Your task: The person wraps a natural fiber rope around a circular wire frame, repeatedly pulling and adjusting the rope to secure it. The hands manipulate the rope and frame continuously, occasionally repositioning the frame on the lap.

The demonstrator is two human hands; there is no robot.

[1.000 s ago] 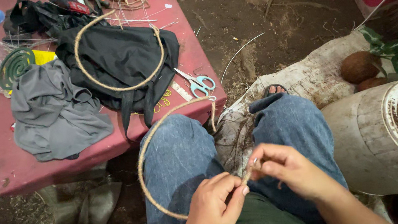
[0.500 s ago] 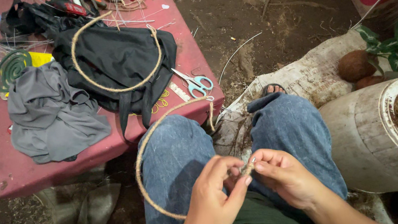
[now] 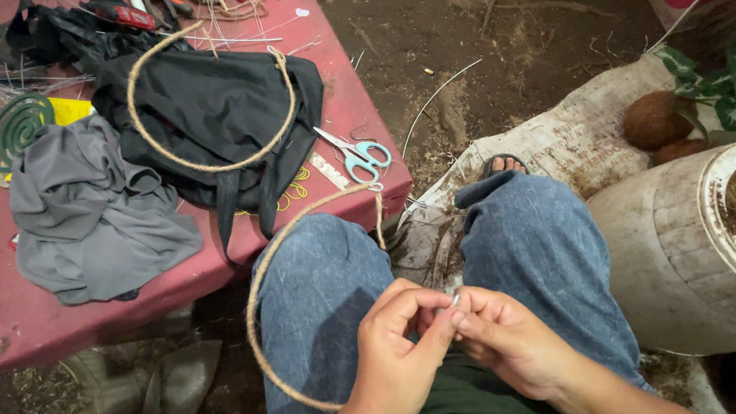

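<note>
Two twine-wrapped hoops: one [image 3: 210, 100] on the red table [image 3: 118, 303], one [image 3: 269, 275] just in front of it. On the table: one pair of scissors [image 3: 360, 154], one green coil [image 3: 17, 126], one grey cloth [image 3: 93, 217]. Right of it, two coconuts [image 3: 655, 120].

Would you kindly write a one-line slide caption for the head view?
Left hand and right hand pinch something small together over a twine-wrapped hoop on the lap, beside a red table.

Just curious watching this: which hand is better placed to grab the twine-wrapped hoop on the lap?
Probably the left hand: the twine-wrapped hoop rests on the left knee, curving beside that wrist. The right hand sits further away, fingertips meeting the left's.
</note>
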